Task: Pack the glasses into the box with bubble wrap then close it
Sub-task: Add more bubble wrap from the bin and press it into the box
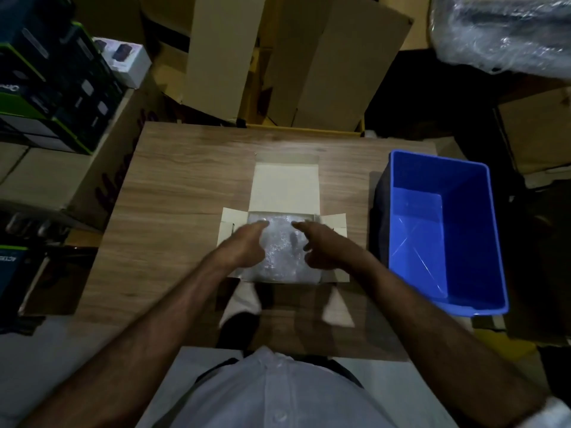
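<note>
My left hand and right hand are both over the small, open, cream-coloured cardboard box in the middle of the frame, on the wood-grain table. Both hands are loosely spread, fingers reaching forward and resting on the clear bubble wrap that fills the box; neither hand is closed round anything. A dark, blurred shape shows through the wrap between my hands, probably the glasses, though I cannot tell for sure. The box lid stands folded back toward the top of the frame, and the two side flaps lie spread out left and right under my wrists. At the right of the frame, well apart from the box, sits a blue rectangular plastic bin at the table's right edge. Brown cardboard cartons stand along the top of the frame beyond the table.
</note>
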`<action>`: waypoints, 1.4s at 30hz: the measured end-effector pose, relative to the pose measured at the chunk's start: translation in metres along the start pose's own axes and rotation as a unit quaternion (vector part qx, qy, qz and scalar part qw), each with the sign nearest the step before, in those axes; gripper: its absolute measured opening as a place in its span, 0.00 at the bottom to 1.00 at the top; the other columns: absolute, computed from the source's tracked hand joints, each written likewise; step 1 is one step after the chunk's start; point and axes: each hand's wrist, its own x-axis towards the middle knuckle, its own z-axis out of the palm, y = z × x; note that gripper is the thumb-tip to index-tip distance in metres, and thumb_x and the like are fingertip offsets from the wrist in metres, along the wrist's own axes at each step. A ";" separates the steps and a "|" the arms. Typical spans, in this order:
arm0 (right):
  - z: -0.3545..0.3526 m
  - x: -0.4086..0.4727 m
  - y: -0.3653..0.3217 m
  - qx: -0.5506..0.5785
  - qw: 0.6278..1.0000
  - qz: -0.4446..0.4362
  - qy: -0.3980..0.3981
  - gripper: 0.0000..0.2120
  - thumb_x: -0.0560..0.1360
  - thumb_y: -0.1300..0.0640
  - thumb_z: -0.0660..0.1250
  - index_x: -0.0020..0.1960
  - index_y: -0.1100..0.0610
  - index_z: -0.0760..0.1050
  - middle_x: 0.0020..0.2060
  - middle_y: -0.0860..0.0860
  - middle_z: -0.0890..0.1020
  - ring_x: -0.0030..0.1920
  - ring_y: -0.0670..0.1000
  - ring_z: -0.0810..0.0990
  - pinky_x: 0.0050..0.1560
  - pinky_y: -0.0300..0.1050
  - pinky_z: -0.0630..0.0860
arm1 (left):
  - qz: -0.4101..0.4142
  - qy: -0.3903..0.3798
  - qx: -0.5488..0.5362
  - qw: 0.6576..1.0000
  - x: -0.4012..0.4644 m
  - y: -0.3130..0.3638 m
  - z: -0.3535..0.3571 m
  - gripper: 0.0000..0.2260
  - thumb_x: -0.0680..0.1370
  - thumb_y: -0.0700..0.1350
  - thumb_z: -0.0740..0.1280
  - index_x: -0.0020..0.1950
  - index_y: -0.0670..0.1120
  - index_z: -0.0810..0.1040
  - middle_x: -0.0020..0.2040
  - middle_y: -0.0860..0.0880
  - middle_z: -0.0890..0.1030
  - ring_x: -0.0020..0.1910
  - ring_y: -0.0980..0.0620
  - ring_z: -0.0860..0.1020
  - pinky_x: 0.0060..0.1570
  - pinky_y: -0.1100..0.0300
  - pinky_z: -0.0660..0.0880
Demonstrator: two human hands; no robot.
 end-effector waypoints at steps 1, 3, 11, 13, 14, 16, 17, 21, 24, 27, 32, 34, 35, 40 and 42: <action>-0.006 -0.006 0.005 0.001 0.999 -0.017 0.044 0.38 0.73 0.70 0.70 0.80 0.56 0.61 0.72 0.59 0.72 0.63 0.55 0.79 0.60 0.46 0.79 | 0.007 0.045 -0.001 0.999 -0.002 -0.006 -0.003 0.33 0.75 0.32 0.66 0.79 0.49 0.64 0.74 0.42 0.70 0.67 0.43 0.75 0.63 0.53 0.75; -0.014 -0.013 0.014 -0.043 0.992 -0.023 0.119 0.33 0.71 0.71 0.71 0.74 0.53 0.71 0.65 0.55 0.79 0.59 0.54 0.81 0.57 0.49 0.81 | 0.035 0.099 0.035 0.994 -0.005 -0.014 -0.010 0.33 0.72 0.29 0.65 0.75 0.48 0.67 0.68 0.42 0.71 0.62 0.42 0.77 0.59 0.52 0.77; 0.015 0.000 0.018 -0.143 0.988 -0.013 0.050 0.44 0.71 0.61 0.77 0.81 0.53 0.58 0.72 0.61 0.69 0.65 0.61 0.76 0.60 0.52 0.77 | 0.104 0.033 0.227 0.968 0.010 -0.003 0.009 0.42 0.74 0.36 0.72 0.81 0.54 0.52 0.76 0.38 0.52 0.54 0.38 0.80 0.51 0.47 0.81; 0.020 0.002 0.016 -0.146 0.988 -0.010 0.048 0.46 0.72 0.65 0.74 0.82 0.52 0.54 0.73 0.63 0.67 0.65 0.62 0.76 0.59 0.51 0.76 | 0.101 0.052 0.248 0.962 0.010 0.001 0.017 0.38 0.78 0.38 0.68 0.82 0.50 0.51 0.77 0.33 0.51 0.54 0.36 0.81 0.53 0.48 0.80; 0.021 0.003 0.015 -0.136 0.990 -0.010 0.040 0.46 0.73 0.66 0.73 0.83 0.52 0.52 0.74 0.64 0.66 0.65 0.62 0.76 0.60 0.50 0.76 | 0.096 0.042 0.247 0.963 0.010 0.000 0.020 0.37 0.79 0.38 0.67 0.82 0.50 0.50 0.78 0.31 0.48 0.57 0.35 0.80 0.55 0.48 0.79; 0.019 0.007 0.013 -0.107 0.994 -0.010 -0.003 0.47 0.74 0.62 0.74 0.83 0.50 0.49 0.75 0.67 0.62 0.68 0.62 0.74 0.63 0.50 0.75 | 0.065 -0.022 0.221 0.973 0.010 -0.002 0.020 0.41 0.79 0.39 0.68 0.83 0.51 0.45 0.80 0.32 0.41 0.66 0.34 0.75 0.62 0.49 0.77; 0.019 0.008 0.013 -0.097 0.995 -0.008 -0.027 0.47 0.75 0.58 0.74 0.83 0.49 0.47 0.76 0.68 0.59 0.70 0.63 0.73 0.66 0.51 0.74 | 0.039 -0.061 0.192 0.979 0.009 -0.002 0.017 0.44 0.78 0.40 0.69 0.83 0.51 0.43 0.80 0.34 0.38 0.71 0.34 0.72 0.65 0.48 0.75; 0.027 0.005 0.009 -0.086 0.996 -0.008 -0.028 0.50 0.72 0.49 0.77 0.83 0.49 0.48 0.78 0.69 0.52 0.76 0.67 0.63 0.73 0.54 0.66 | -0.009 -0.132 0.141 0.981 0.010 0.001 0.010 0.50 0.76 0.51 0.73 0.82 0.53 0.37 0.82 0.39 0.39 0.80 0.36 0.56 0.73 0.46 0.67; 0.038 0.002 0.002 -0.104 0.995 -0.005 0.009 0.50 0.73 0.51 0.76 0.83 0.51 0.47 0.77 0.71 0.52 0.75 0.68 0.65 0.71 0.54 0.67 | 0.000 -0.088 0.157 0.984 0.007 0.006 0.027 0.50 0.76 0.48 0.74 0.82 0.51 0.38 0.80 0.34 0.38 0.79 0.33 0.55 0.72 0.45 0.66; 0.047 0.004 0.000 -0.118 0.993 0.000 0.029 0.52 0.72 0.50 0.77 0.83 0.50 0.45 0.76 0.72 0.53 0.75 0.69 0.62 0.71 0.53 0.67 | 0.004 -0.015 0.154 0.988 0.002 0.007 0.045 0.43 0.79 0.42 0.70 0.83 0.49 0.43 0.79 0.30 0.42 0.77 0.30 0.59 0.70 0.45 0.68; 0.054 0.007 0.002 -0.130 0.991 0.009 0.028 0.55 0.72 0.52 0.78 0.83 0.50 0.41 0.76 0.74 0.49 0.78 0.71 0.54 0.72 0.57 0.67 | 0.042 0.030 0.188 0.981 -0.001 0.001 0.047 0.41 0.79 0.40 0.67 0.83 0.49 0.44 0.79 0.30 0.46 0.76 0.32 0.63 0.66 0.46 0.73; 0.048 0.008 0.000 -0.142 0.990 0.008 0.006 0.56 0.71 0.49 0.78 0.83 0.51 0.40 0.76 0.75 0.49 0.78 0.71 0.54 0.73 0.58 0.65 | 0.049 0.038 0.178 0.982 -0.004 0.000 0.044 0.41 0.78 0.39 0.67 0.83 0.49 0.44 0.80 0.31 0.48 0.76 0.33 0.64 0.67 0.46 0.73; 0.044 0.007 0.000 -0.151 0.989 0.006 -0.001 0.57 0.71 0.48 0.78 0.83 0.51 0.40 0.76 0.75 0.50 0.78 0.71 0.55 0.73 0.58 0.65 | 0.051 0.032 0.169 0.984 -0.007 0.000 0.042 0.41 0.79 0.40 0.67 0.83 0.49 0.44 0.80 0.32 0.48 0.75 0.33 0.65 0.67 0.46 0.72; 0.032 -0.006 -0.003 -0.186 0.979 0.000 0.085 0.48 0.75 0.46 0.73 0.83 0.52 0.45 0.75 0.66 0.64 0.66 0.63 0.75 0.56 0.54 0.77 | 0.094 0.073 0.100 0.988 -0.022 0.001 0.029 0.41 0.78 0.48 0.72 0.83 0.47 0.50 0.81 0.37 0.52 0.78 0.39 0.62 0.72 0.50 0.69; 0.036 -0.016 -0.003 -0.169 0.975 -0.013 0.144 0.42 0.78 0.47 0.70 0.83 0.51 0.49 0.76 0.63 0.63 0.65 0.61 0.75 0.55 0.52 0.77 | 0.114 0.126 0.093 0.981 -0.028 0.002 0.027 0.38 0.79 0.51 0.71 0.82 0.48 0.54 0.81 0.39 0.55 0.79 0.41 0.61 0.73 0.50 0.66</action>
